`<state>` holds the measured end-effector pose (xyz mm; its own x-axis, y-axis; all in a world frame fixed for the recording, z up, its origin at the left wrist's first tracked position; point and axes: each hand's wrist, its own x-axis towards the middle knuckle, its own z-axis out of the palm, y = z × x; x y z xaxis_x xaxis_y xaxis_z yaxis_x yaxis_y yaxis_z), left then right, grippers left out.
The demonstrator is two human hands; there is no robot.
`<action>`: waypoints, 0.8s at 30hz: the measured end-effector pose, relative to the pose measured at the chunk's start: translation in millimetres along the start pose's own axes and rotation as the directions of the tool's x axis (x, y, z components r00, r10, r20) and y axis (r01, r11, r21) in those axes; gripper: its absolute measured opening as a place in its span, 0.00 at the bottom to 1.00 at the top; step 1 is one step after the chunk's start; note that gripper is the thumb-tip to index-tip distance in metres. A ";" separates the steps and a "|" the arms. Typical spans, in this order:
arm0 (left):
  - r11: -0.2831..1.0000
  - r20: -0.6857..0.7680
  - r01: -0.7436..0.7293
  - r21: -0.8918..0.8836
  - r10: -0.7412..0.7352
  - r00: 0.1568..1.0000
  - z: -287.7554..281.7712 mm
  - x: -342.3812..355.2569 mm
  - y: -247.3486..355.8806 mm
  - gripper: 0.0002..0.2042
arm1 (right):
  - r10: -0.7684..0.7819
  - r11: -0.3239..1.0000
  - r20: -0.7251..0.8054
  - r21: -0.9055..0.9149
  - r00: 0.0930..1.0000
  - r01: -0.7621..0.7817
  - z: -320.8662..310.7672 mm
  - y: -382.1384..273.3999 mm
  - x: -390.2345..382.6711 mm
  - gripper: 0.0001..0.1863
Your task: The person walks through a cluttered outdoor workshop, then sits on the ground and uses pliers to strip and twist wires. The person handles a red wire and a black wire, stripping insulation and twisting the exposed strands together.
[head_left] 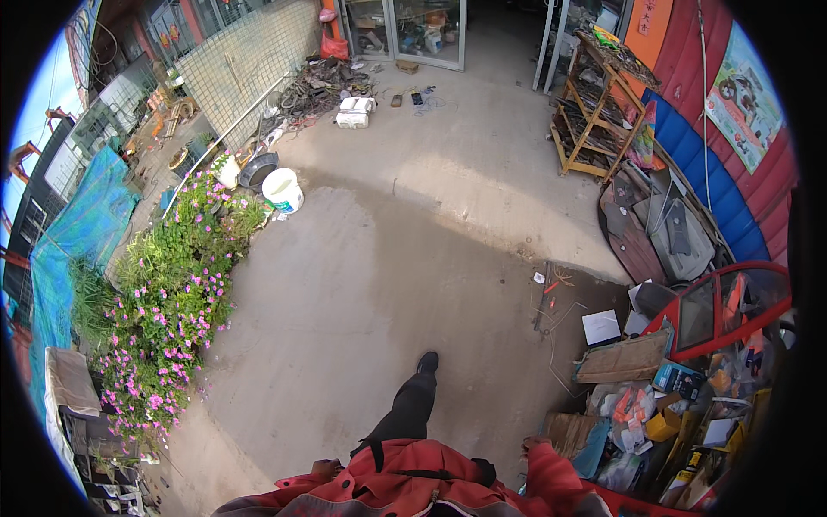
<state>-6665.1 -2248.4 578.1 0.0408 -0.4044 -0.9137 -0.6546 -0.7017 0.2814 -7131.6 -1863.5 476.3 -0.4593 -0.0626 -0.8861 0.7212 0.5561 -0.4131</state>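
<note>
I am on foot on a concrete yard, one dark-trousered leg stretched forward, wearing a red jacket (422, 470). Low at my left side, my left hand (326, 469) shows just past its sleeve, small and dark; its fingers are not clear. My right hand (536, 443) hangs at my right side, partly covered by the red sleeve, and its fingers cannot be made out well. Nothing shows in either hand. Nearest to the right hand is a wooden board (570, 433) at the edge of a scrap heap.
Pink-flowered plants (164, 319) line the left, with a white bucket (282, 190) beyond. On the right stand a wooden rack (599, 112), a red car door (728, 310) and a cardboard box (624, 358). Thin rods (551, 297) lie on the ground. Ahead is a glass door (428, 34).
</note>
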 end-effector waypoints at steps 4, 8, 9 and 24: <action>0.803 0.618 0.389 -0.452 -0.032 0.785 -13.5 137.7 83.8 0.09 | 0.369 0.885 0.293 0.180 0.882 -0.429 -4.6 3.1 53.6 0.02; 0.945 -0.001 -0.059 -0.321 0.061 0.998 8.2 93.3 301.1 0.06 | 0.375 0.913 0.143 0.112 0.916 -0.392 45.0 -95.4 40.7 0.03; 0.940 -0.015 -0.106 -0.325 0.107 0.994 13.2 91.8 339.4 0.07 | 0.379 0.913 0.124 0.115 0.917 -0.393 47.2 -122.4 40.7 0.03; 0.865 0.374 0.263 -0.428 -0.095 0.922 116.6 209.2 586.4 0.11 | 0.384 0.867 0.262 0.227 0.885 -0.443 61.6 -543.7 279.4 0.11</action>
<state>-7128.4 -2676.0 517.7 -0.1825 -0.0865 -0.9794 -0.2324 -0.9641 0.1284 -7620.1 -2234.4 440.4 0.0062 -0.0590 -0.9982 0.9469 0.3214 -0.0132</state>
